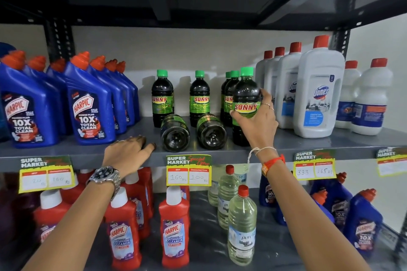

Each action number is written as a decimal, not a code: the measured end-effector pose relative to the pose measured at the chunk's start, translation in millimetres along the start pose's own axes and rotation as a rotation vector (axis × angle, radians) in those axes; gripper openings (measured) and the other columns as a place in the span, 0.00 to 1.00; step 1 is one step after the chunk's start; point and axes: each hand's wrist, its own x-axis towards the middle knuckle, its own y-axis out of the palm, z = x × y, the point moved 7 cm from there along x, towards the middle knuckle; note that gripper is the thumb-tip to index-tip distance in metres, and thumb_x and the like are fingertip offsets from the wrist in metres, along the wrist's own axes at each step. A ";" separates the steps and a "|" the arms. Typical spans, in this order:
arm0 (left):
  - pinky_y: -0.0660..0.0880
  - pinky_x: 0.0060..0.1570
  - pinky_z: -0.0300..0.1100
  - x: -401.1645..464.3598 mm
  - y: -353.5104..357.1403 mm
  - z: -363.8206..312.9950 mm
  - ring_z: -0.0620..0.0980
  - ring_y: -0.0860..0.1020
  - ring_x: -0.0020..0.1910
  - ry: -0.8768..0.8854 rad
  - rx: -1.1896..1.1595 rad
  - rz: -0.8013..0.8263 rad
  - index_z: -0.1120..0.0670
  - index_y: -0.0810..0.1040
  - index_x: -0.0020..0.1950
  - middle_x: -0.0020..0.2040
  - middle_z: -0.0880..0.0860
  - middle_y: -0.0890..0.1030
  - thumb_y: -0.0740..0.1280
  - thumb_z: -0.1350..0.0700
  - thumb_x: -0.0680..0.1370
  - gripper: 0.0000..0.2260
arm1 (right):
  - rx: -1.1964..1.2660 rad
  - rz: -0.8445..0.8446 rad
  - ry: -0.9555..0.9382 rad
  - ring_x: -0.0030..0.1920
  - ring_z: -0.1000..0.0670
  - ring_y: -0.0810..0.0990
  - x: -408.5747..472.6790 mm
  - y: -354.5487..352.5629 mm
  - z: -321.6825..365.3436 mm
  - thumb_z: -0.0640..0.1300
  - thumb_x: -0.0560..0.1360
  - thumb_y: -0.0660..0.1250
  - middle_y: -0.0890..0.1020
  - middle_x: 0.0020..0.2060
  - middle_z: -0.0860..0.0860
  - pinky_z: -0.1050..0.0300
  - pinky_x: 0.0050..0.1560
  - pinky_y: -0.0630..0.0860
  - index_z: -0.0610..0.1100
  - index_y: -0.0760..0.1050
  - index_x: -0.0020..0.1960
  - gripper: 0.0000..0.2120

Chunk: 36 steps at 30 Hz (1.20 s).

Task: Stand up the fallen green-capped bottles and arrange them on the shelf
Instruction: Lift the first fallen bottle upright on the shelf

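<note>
Grey steel shelf [308,145] across the middle of the view, dark underside of another tier above, a lower tier of red and clear bottles below. On the left, a block of blue Harpic bottles [88,103]; on the right, white Domex bottles [317,94] with red caps, the nearest just beside the right hand. Between those blocks, the green-capped bottles: two upright at the back, one [162,97] left and one [199,97] centre, a tight pair [229,94] behind the held one, and two fallen, left [175,133] and right [211,131], bases toward the camera, near the front edge. Right hand [255,125] wrapped around an upright Sunny bottle [245,103] at label height, fingers curled round its far side, thumb on the label; base at or very near the shelf, contact not clear. Left hand [128,152] flat on the shelf lip, fingers spread and gripping nothing, just beside the left fallen bottle. Likely risks from here: a nudge from either hand rolling a fallen bottle off the front edge; a careless release of the held bottle tipping it into the pair behind or the Domex row; a wrist brushing the yellow price tag [189,170] below.
</note>
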 end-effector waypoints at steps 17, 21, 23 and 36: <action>0.67 0.37 0.42 0.8 3.0 2.0 0.53 0.76 0.58 0.007 0.022 0.014 0.49 0.71 0.63 0.66 0.52 0.75 0.42 0.44 0.76 0.25 | -0.048 0.134 0.079 0.63 0.42 0.74 -4.6 2.0 -17.6 0.53 0.59 0.79 0.74 0.62 0.44 0.49 0.57 0.73 0.42 0.62 0.67 0.43; 0.69 0.38 0.43 0.0 -0.8 1.7 0.53 0.76 0.58 -0.031 -0.019 -0.001 0.50 0.71 0.63 0.65 0.52 0.75 0.44 0.43 0.77 0.24 | 0.110 0.227 0.159 0.57 0.45 0.78 2.4 10.8 -27.0 0.46 0.62 0.78 0.79 0.53 0.49 0.54 0.58 0.74 0.43 0.62 0.65 0.37; 0.71 0.40 0.44 -1.3 -2.3 -0.2 0.53 0.76 0.58 -0.021 0.003 0.002 0.50 0.70 0.64 0.65 0.52 0.75 0.46 0.45 0.78 0.22 | 0.231 0.264 0.220 0.55 0.46 0.79 4.1 14.2 -30.1 0.43 0.63 0.77 0.78 0.46 0.53 0.52 0.60 0.75 0.43 0.61 0.64 0.36; 0.64 0.38 0.42 0.4 3.5 -0.4 0.53 0.74 0.61 0.025 0.055 0.032 0.49 0.69 0.66 0.68 0.52 0.72 0.42 0.48 0.76 0.24 | 0.064 0.196 0.159 0.60 0.45 0.78 -3.2 13.8 -34.1 0.51 0.59 0.79 0.79 0.58 0.45 0.53 0.57 0.74 0.43 0.64 0.64 0.40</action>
